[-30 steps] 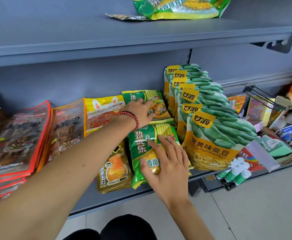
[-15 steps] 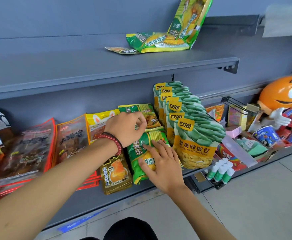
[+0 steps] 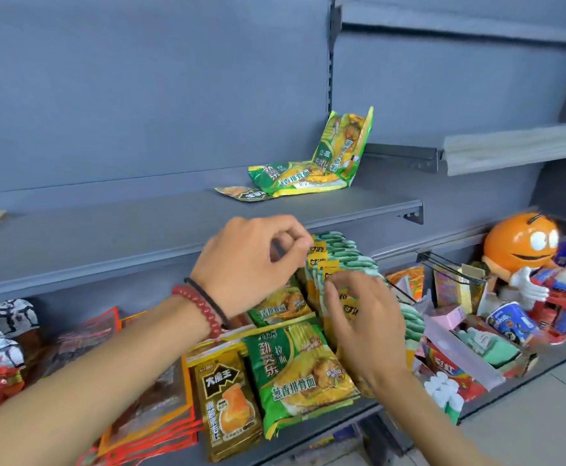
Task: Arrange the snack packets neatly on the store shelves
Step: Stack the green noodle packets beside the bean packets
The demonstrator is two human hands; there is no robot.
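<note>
The bean packets (image 3: pixel 349 260) stand in an upright row on the lower shelf (image 3: pixel 312 432), each leaning on the next. A careless push at their tops could, I judge, tip the row forward over the shelf edge or sideways onto the noodle packet (image 3: pixel 301 375) lying flat just beside it. Drawing one out from the back would likely loosen the rest. On the upper shelf (image 3: pixel 107 237) a green packet (image 3: pixel 342 142) leans on the back wall beside others lying flat, and a knock to the shelf may slide it down. The left hand (image 3: pixel 251 264), with a bead bracelet (image 3: pixel 197 307) on its wrist, hovers at the back of the row with fingers curled and thumb near forefinger; blur hides whether it pinches a packet top. The right hand (image 3: pixel 359 317) reaches in from the lower right, fingers loosely bent and spread, tips against the front packets' tops, gripping nothing that I can see.
</note>
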